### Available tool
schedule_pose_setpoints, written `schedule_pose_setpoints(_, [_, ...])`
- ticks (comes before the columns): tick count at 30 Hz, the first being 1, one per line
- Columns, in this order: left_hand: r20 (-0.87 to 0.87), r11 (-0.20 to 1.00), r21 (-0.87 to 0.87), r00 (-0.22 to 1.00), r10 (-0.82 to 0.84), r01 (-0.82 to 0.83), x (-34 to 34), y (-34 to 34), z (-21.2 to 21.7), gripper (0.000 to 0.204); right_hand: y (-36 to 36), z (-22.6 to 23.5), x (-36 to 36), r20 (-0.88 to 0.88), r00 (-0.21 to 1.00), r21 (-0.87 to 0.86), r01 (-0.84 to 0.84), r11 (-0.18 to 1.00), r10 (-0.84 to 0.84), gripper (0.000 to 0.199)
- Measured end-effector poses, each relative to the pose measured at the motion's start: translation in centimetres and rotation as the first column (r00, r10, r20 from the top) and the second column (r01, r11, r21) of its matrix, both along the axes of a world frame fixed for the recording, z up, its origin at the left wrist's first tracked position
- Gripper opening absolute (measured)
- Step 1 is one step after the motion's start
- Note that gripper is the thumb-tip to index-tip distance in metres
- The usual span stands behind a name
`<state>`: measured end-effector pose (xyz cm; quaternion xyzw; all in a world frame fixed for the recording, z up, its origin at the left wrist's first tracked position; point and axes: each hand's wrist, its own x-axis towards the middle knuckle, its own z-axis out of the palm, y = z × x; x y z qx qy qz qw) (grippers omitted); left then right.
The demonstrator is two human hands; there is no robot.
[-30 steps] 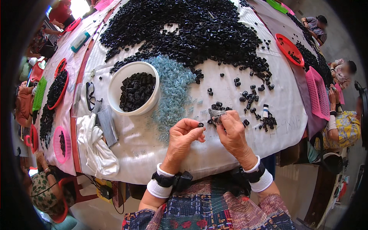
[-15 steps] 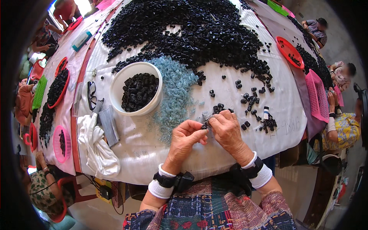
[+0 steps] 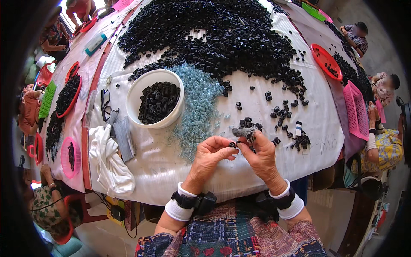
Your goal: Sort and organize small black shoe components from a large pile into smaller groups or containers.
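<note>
My left hand (image 3: 207,156) pinches a small black plastic part (image 3: 232,144) between thumb and fingertips, just above the white cloth. Close by on its right, my right hand (image 3: 263,158) has its thumb tip against that part. Its other fingers are curled, and what they hold is hidden. A grey cloth-like piece (image 3: 244,132) lies along its index finger; whether it is worn or held I cannot tell. Behind this hand sits a small cluster of black parts (image 3: 247,123). Small clear bluish pieces (image 3: 197,103) spread in a heap beyond my left hand.
A white tub (image 3: 130,100) of black parts stands left of the bluish heap. A large black pile (image 3: 205,43) covers the far table. Eyeglasses (image 3: 105,105) and a white garment (image 3: 107,165) lie left. A small bottle (image 3: 298,128) stands right. Other people sit around with baskets.
My right hand has turned and its index finger has lifted, so the grey piece shows more fully. The left hand keeps its pinch on the small black part.
</note>
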<state>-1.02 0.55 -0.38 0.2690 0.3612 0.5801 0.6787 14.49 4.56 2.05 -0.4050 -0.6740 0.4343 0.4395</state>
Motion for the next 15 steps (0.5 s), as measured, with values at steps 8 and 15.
schedule_pose_setpoints(8, [-0.022,0.999,0.036,1.0,-0.001,0.002,0.2,0.0,-0.6,0.016,-0.1,0.6,0.2,-0.223,0.975,-0.366,-0.08,0.927,-0.004,0.011])
schedule_pose_setpoints(15, [-0.079,0.999,0.027,0.997,-0.018,0.02,0.0,-0.1,-0.3,0.015,-0.1,1.1,0.6,-0.131,0.989,-0.336,-0.104,0.936,0.063,0.008])
